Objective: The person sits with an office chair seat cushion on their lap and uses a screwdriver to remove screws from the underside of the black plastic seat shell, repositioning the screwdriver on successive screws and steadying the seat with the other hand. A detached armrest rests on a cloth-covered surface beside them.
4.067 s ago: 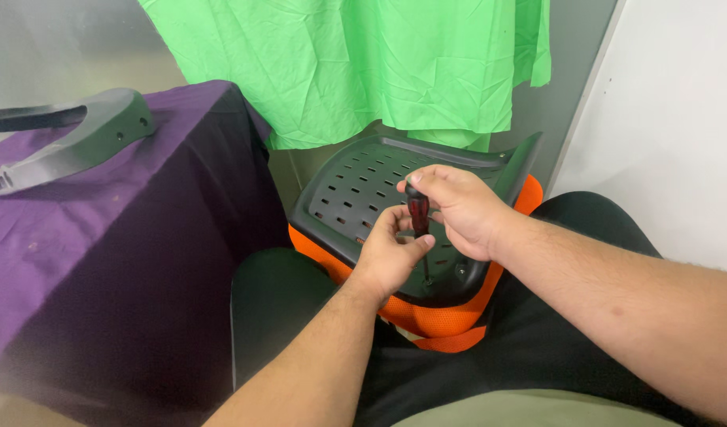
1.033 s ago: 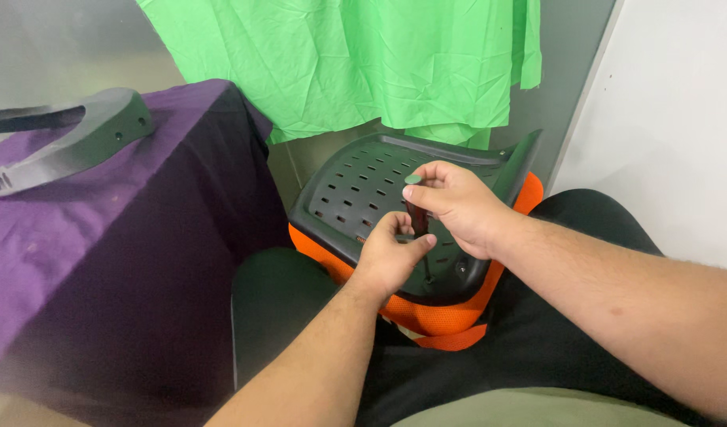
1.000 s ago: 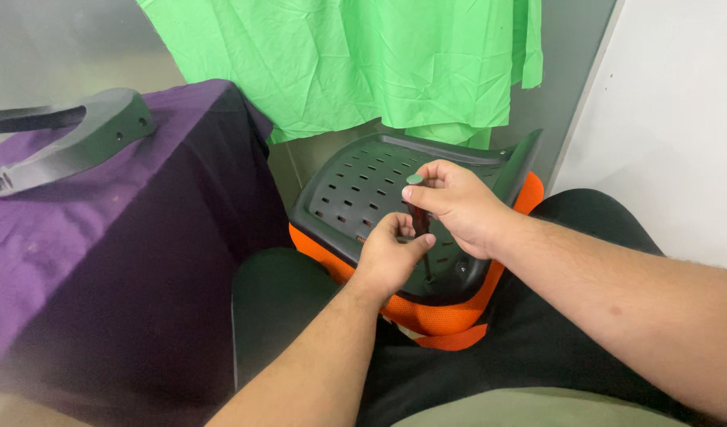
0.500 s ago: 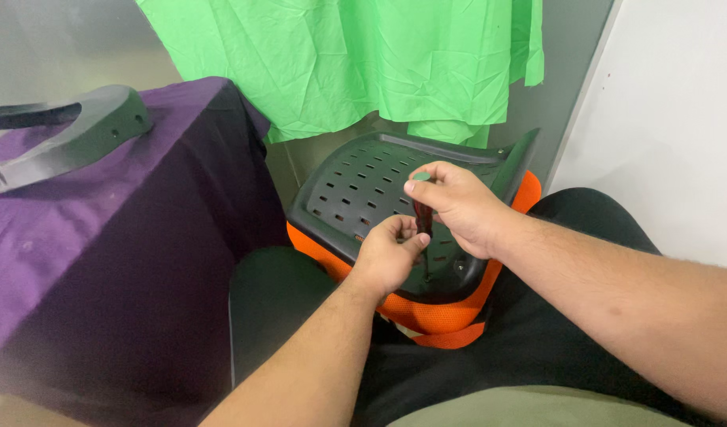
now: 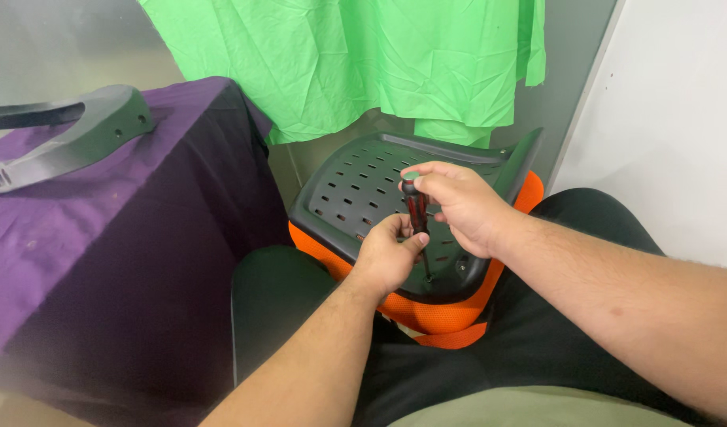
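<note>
Screwdriver [image 5: 416,212] raised slightly, tip hidden behind hands [image 5: 426,229]

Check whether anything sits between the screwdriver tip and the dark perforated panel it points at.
Nothing visible does. The right hand holds the screwdriver upright; its shaft runs straight down to the perforated panel. The left hand fingers steady it from the side.

Your right hand [image 5: 458,207] is curling its fingers into a closed grip, its forearm running in from four o'clock across your lap. Your left hand [image 5: 385,259] is sitting just beside it at seven o'clock, thumb and fingertips pinching together, while its forearm is reaching up from the bottom edge.
</note>
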